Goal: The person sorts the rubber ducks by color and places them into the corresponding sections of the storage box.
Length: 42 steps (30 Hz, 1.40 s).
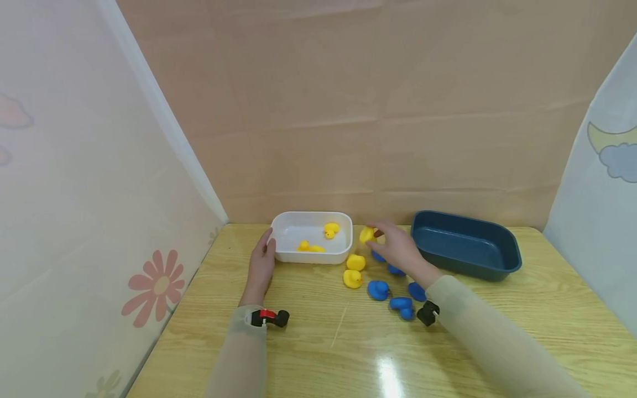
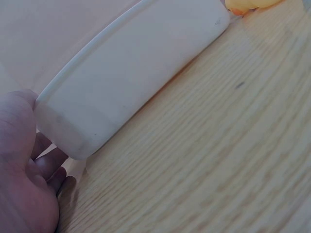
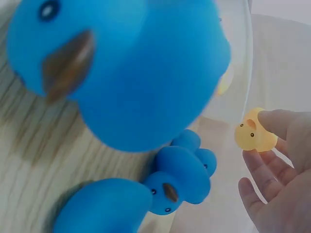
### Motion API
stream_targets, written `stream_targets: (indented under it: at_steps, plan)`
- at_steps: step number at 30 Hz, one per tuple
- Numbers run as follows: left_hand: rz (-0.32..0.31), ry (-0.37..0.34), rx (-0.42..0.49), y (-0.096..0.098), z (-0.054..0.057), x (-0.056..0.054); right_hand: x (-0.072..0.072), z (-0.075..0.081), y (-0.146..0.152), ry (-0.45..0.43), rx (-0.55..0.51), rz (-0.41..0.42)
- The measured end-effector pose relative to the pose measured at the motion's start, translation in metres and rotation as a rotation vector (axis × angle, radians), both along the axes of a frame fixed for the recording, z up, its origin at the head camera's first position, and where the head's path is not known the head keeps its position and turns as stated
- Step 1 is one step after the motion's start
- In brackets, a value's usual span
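My right hand (image 1: 398,249) pinches a yellow rubber duck (image 1: 367,235) between thumb and fingertips, just right of the white container (image 1: 308,257). In the right wrist view that duck (image 3: 252,136) faces the camera. My left hand (image 1: 262,262) rests against the container's left end, thumb and fingers touching its wall near the corner. Yellow ducks (image 1: 330,229) lie inside the container. Two more yellow ducks (image 1: 353,278) sit on the table by its front right corner. Several blue rubber ducks (image 1: 379,290) are spread below my right hand, partly hidden by it.
A dark blue container (image 1: 468,268) stands at the back right, with nothing visible inside. The wooden table (image 1: 308,342) ends at a brown backdrop (image 1: 308,166) behind both containers. Pale curtains (image 1: 99,166) hang at either side.
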<state>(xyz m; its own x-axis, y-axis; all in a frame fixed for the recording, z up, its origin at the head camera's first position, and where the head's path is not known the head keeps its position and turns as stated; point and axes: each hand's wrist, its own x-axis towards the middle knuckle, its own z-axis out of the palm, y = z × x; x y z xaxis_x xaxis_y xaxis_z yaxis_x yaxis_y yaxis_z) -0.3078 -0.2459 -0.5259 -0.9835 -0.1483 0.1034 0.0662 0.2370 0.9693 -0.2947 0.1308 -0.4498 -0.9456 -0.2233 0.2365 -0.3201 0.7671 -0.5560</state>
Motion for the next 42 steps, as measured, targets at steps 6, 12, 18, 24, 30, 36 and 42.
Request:
stream_targets:
  at_steps: [6, 12, 18, 24, 30, 36, 42]
  plan:
    - [-0.005, -0.003, 0.009, -0.001, 0.0, 0.001, 0.002, 0.005, -0.005, 0.056, -0.019, 0.011]
    - [-0.005, -0.003, 0.002, -0.002, 0.0, 0.001, 0.006, 0.014, -0.015, 0.092, -0.064, 0.042]
    - [-0.006, -0.004, 0.002, -0.002, 0.001, 0.0, 0.009, 0.021, -0.028, 0.107, -0.07, 0.058]
    - [-0.006, -0.009, 0.0, -0.001, 0.001, 0.001, 0.008, 0.023, -0.038, 0.088, -0.091, 0.082]
    - [-0.005, -0.005, -0.003, 0.0, 0.002, 0.001, 0.005, 0.022, -0.049, 0.069, -0.117, 0.103]
    - [-0.004, 0.011, -0.007, 0.0, 0.001, 0.001, 0.004, 0.02, -0.059, 0.04, -0.099, 0.104]
    - [-0.001, 0.011, -0.022, 0.0, 0.002, 0.001, 0.001, 0.015, -0.065, 0.048, -0.054, 0.108]
